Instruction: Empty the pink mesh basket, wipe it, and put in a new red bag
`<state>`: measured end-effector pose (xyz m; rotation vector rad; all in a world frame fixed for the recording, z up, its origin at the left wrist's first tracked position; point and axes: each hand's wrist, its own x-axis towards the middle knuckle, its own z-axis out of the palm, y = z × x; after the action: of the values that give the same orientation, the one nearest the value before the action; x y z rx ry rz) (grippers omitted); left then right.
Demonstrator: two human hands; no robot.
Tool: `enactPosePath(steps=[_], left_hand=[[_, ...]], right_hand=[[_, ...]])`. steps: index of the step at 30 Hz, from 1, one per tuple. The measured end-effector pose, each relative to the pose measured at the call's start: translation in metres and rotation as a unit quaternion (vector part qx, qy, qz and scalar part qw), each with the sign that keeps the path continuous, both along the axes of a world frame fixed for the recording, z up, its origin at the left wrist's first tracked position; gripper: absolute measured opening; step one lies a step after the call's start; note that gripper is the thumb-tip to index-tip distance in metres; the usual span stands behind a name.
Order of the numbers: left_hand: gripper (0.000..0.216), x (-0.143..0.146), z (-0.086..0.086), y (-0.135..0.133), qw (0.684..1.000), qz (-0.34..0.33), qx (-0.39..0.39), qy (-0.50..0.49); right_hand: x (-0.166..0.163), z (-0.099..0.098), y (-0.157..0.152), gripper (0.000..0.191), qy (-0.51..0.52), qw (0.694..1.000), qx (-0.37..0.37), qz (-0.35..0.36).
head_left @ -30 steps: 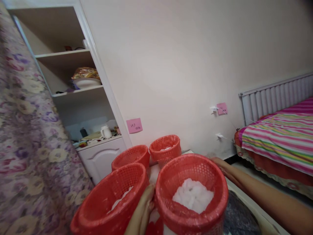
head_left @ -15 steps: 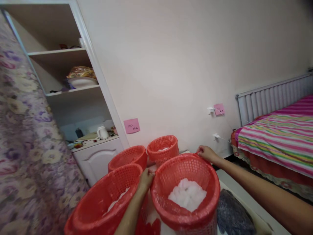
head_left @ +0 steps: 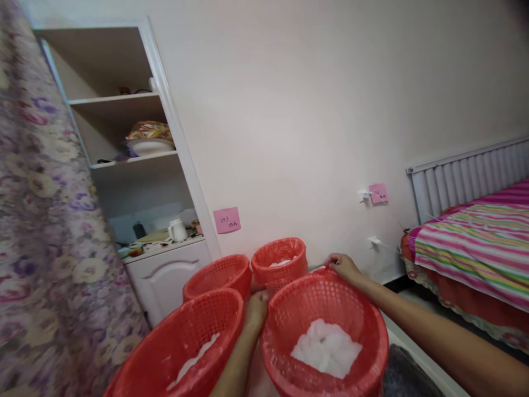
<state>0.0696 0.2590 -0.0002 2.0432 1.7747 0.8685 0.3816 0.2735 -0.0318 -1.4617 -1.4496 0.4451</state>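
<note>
While left hand (head_left: 256,310) and right hand (head_left: 342,266) grip basket (head_left: 303,309), note (head_left: 227,220) is illegible.

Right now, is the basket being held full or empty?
Partly full: white fluff covers the bottom of the basket, far below the rim. Left hand and right hand grip that rim.

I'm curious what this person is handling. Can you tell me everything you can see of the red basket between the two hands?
The red basket is a round, open-topped tub of what looks like plastic. Its wall is pierced in a fine lattice below a smooth rolled rim. Its opening faces up toward the camera, and a heap of white fluffy stuff lies inside. The left hand holds its left rim, and the right hand pinches the far rim. A similar basket sits close on its left. Its base is out of view.
</note>
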Motion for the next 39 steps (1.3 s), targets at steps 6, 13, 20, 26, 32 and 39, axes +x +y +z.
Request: enactPosePath(steps=[6,13,20,26,32,39], left_hand=[[0.031,-0.005,0.01,-0.026,0.993,-0.009,0.089,0.08],[0.029,0.003,0.01,0.002,0.994,0.013,0.036,0.103],[0.028,0.005,0.004,0.005,0.994,0.007,0.054,0.099],[0.019,0.003,0.012,-0.017,0.985,0.001,0.144,0.092],[0.02,-0.023,0.028,-0.054,0.989,-0.025,0.14,0.035],[0.022,-0.083,-0.019,-0.124,0.993,0.0,0.119,0.009]], right_hand=[[0.008,0.001,-0.025,0.019,-0.008,0.997,0.075,0.017],[0.0,-0.002,-0.027,0.018,-0.078,0.997,0.021,-0.002],[-0.005,0.005,-0.014,0.021,-0.038,0.993,0.107,0.023],[-0.002,0.007,-0.031,0.013,-0.039,0.988,0.129,0.073],[0.033,0.004,-0.073,0.041,-0.078,0.989,0.108,0.056],[0.072,-0.033,-0.147,0.014,-0.047,0.999,0.002,0.002]])
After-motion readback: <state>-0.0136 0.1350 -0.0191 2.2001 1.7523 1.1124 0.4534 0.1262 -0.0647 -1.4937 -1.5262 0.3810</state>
